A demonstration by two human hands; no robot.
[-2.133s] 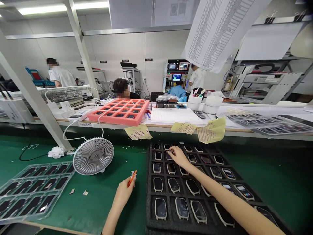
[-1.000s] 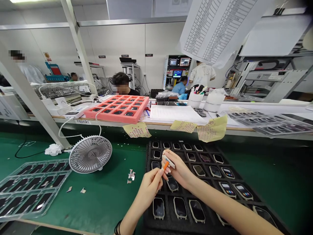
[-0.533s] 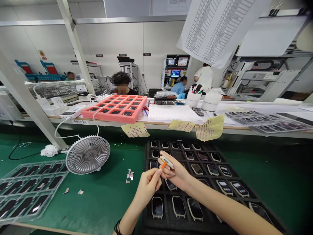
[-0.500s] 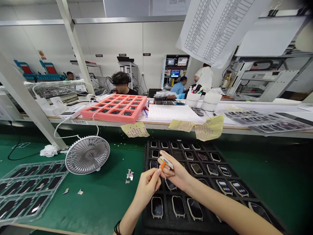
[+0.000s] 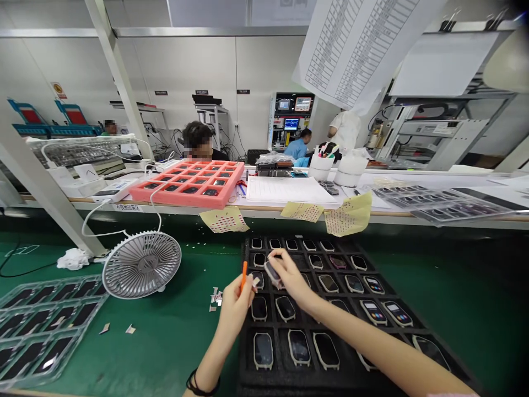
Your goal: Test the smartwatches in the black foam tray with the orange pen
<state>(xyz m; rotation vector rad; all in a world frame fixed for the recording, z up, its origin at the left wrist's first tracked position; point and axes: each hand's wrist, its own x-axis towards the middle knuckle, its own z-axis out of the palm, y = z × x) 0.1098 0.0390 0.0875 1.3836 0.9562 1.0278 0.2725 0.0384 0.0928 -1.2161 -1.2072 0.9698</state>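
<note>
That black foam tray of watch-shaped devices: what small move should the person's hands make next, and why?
Probably bring the orange tool in the left hand to the edge of the watch-shaped device held in the right hand. Both hands are raised close together above the black foam tray, and the tool's tip points up beside the device.

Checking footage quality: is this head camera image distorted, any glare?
Head view: wide-angle distortion tilts the white support post; glare marks the clear plastic tray at lower left; the top right corner falls dark; the left hand and right hand look fairly sharp.
</note>
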